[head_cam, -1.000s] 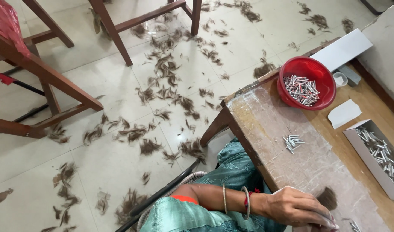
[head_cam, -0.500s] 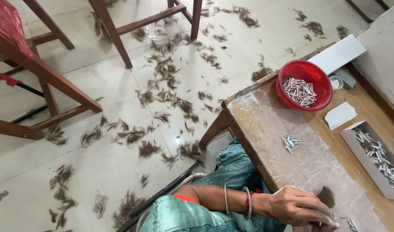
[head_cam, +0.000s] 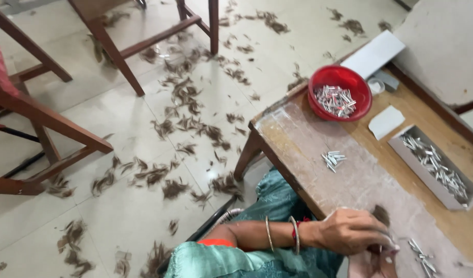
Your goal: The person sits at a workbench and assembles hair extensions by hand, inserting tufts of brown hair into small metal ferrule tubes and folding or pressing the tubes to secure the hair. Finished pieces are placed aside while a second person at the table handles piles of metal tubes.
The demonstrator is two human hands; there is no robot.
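Dark hair clippings [head_cam: 185,123] litter the pale tiled floor left of a worn wooden table [head_cam: 308,139], where the left hand [head_cam: 350,231] pinches a dark hair tuft [head_cam: 382,213] at the near edge, below the red bowl [head_cam: 340,92]; the right hand is unseen.

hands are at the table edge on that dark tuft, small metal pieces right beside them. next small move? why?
Probably a short reach to the metal pieces lying loose just beyond the fingers. The left hand presses down on the dark hair tuft at the table edge, so the tuft looks gathered and pinned. The right hand is mostly hidden beneath it; which hand should reach, I can't tell.
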